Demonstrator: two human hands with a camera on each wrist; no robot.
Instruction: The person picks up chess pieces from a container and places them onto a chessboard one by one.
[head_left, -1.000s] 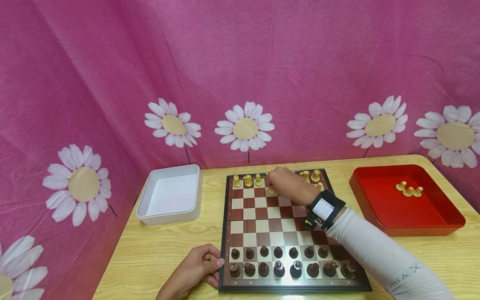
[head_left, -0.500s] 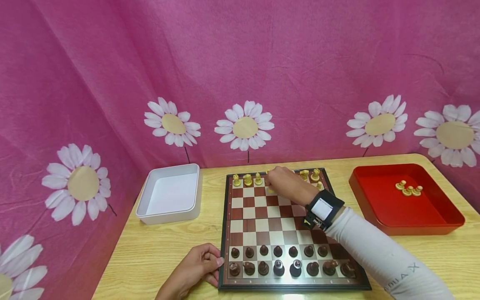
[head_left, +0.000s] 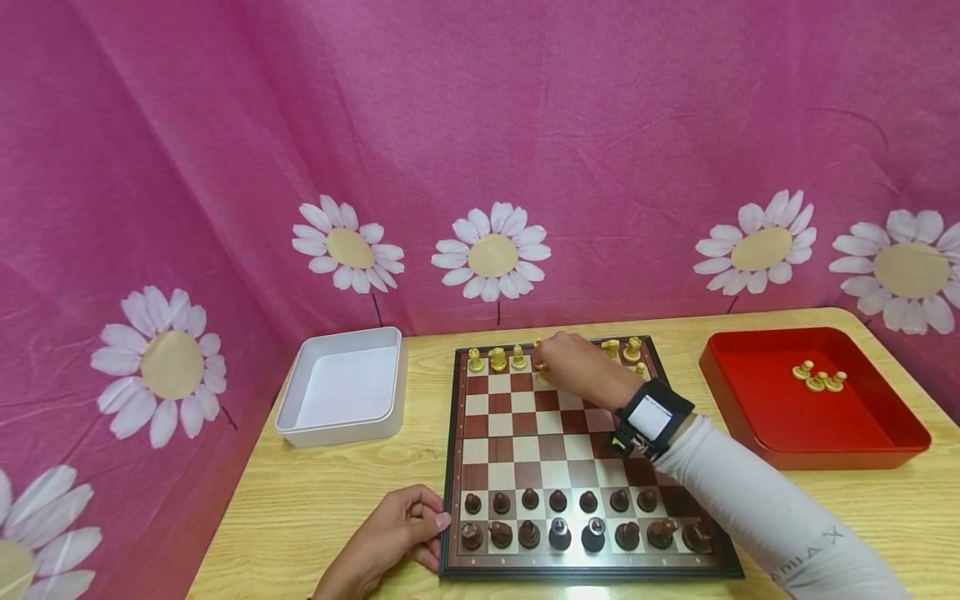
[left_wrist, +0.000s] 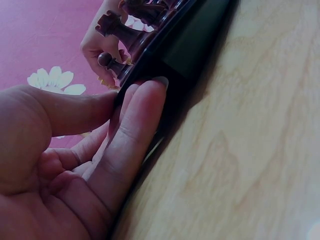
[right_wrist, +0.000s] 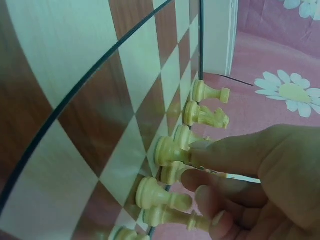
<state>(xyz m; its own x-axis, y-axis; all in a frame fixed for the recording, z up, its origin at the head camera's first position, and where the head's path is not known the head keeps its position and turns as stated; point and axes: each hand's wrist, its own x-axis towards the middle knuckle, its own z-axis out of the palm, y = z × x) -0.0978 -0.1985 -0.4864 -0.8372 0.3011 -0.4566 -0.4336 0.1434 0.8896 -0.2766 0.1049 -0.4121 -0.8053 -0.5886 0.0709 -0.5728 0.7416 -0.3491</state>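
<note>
My left hand grips the near left edge of the chessboard, thumb at the rim and fingers against the dark side in the left wrist view. At the far rows my right hand pinches the top of a cream pawn, whose head is hidden by the fingertips. Beyond it in the right wrist view stand a rook and a knight. Another cream pawn is close beside the fingers. The right hand covers part of the cream back row in the head view.
Dark pieces fill the near back row, with dark pawns in front. A red tray at right holds several cream pawns. A white tray stands at left. Behind the wooden table hangs a pink flowered cloth.
</note>
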